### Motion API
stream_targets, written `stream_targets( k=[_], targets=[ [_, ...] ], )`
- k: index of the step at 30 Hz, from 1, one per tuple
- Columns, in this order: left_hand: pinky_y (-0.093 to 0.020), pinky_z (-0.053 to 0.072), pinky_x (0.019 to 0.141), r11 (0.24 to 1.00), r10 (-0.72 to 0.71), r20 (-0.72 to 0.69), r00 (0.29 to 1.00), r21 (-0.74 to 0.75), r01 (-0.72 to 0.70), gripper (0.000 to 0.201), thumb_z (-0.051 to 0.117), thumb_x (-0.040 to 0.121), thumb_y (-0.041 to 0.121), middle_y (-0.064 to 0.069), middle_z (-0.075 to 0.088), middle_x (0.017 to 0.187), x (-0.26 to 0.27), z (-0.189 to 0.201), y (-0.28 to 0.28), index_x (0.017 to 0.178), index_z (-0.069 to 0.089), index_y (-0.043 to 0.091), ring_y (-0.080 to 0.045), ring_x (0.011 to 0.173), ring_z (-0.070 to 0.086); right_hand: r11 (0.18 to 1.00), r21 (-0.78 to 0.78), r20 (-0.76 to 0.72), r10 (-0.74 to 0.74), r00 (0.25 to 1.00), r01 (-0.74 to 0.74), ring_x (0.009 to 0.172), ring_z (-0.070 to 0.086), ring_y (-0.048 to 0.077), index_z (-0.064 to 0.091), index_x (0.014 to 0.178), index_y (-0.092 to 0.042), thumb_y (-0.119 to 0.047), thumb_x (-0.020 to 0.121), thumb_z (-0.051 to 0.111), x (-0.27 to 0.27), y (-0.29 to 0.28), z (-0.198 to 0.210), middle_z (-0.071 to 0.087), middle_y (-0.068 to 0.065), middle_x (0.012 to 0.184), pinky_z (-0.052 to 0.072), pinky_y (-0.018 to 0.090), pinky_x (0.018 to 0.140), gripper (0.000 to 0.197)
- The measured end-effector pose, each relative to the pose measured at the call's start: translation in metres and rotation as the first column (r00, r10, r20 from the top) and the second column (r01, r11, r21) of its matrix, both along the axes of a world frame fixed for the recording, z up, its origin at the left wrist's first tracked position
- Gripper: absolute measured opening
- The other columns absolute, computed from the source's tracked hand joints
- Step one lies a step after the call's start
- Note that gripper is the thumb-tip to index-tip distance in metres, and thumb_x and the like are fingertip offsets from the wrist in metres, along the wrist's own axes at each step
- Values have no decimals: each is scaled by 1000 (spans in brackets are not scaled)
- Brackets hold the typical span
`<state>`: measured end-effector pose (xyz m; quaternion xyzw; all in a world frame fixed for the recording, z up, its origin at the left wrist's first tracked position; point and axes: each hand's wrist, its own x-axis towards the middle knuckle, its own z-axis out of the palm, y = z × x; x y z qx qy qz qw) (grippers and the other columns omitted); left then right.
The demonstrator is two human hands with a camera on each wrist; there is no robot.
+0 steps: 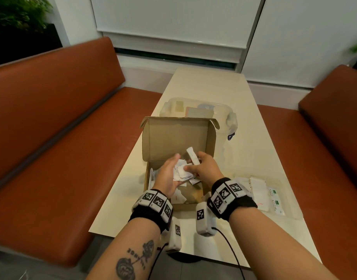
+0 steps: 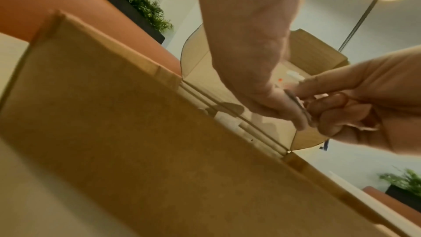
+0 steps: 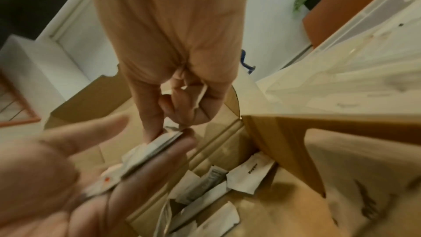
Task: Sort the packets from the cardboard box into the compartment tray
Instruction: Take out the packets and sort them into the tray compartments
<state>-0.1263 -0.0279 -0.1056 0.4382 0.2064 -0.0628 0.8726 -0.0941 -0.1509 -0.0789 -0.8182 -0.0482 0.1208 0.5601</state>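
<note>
Orange benches (image 1: 58, 126) flank your narrow table (image 1: 212, 93). Over the open box (image 1: 177, 138), your left hand (image 1: 169, 176) lies spread, cupping a stack of packets (image 1: 182, 172); your right hand (image 1: 206, 168) pinches a long sachet (image 1: 192, 156). You are mid-gathering, it seems. Next, carry them right to the tray (image 1: 282, 199), clearing the box wall; the table edge there is close.
</note>
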Motion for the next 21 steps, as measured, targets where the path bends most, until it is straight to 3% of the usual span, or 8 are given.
stream_targets(
  k=[4, 8, 11, 14, 18, 21],
  targets=[
    [-42, 58, 77, 991, -84, 45, 995, 108, 79, 29, 49, 96, 5, -14, 65, 117, 0, -2, -4, 124, 55, 13, -29, 104, 64, 996, -81, 41, 29, 999, -26, 78, 65, 19, 59, 90, -16, -6, 78, 71, 1, -2, -6, 65, 5, 85, 53, 25, 64, 20],
    [-31, 58, 54, 991, -62, 39, 997, 123, 57, 27, 43, 97, 0, -14, 64, 107, 3, -1, -14, 114, 58, 14, -27, 86, 67, 999, 0, -38, 47, 998, -47, 67, 61, 9, 63, 111, -10, -8, 90, 58, 2, -21, -5, 64, 0, 85, 50, 19, 57, 22],
    [-39, 61, 61, 991, -92, 30, 995, 104, 89, 26, 39, 99, 0, -17, 64, 106, 5, 3, -26, 108, 57, 15, -32, 87, 69, 998, 40, -47, 51, 998, -49, 63, 59, 6, 64, 114, -5, -4, 94, 49, 1, -44, 1, 66, 2, 85, 52, 18, 62, 25],
    [-35, 60, 58, 969, -163, 22, 986, 191, 156, 28, 35, 99, 0, -22, 58, 114, 7, 8, -42, 101, 60, 11, -33, 89, 68, 991, 123, -46, 57, 997, -51, 56, 55, 9, 61, 120, -14, -7, 97, 47, -2, -75, 10, 69, 9, 93, 49, 19, 56, 28],
    [-33, 61, 64, 924, -326, -19, 945, 203, 323, 29, 36, 99, -2, -25, 58, 110, 10, 17, -71, 95, 64, 2, -32, 84, 70, 1000, -8, 28, 11, 1000, -11, 63, 55, -13, 68, 116, -25, -29, 95, 52, -1, -115, 14, 71, -6, 93, 39, 14, 65, 26],
    [-28, 60, 66, 925, -362, 11, 932, 132, 357, 24, 39, 97, -6, -24, 59, 112, 13, 22, -93, 100, 63, -6, -31, 86, 69, 998, -8, 55, -58, 997, 58, 65, 54, -17, 70, 109, -20, -13, 92, 50, 3, -133, 12, 70, -9, 94, 37, 12, 66, 27]
  ],
)
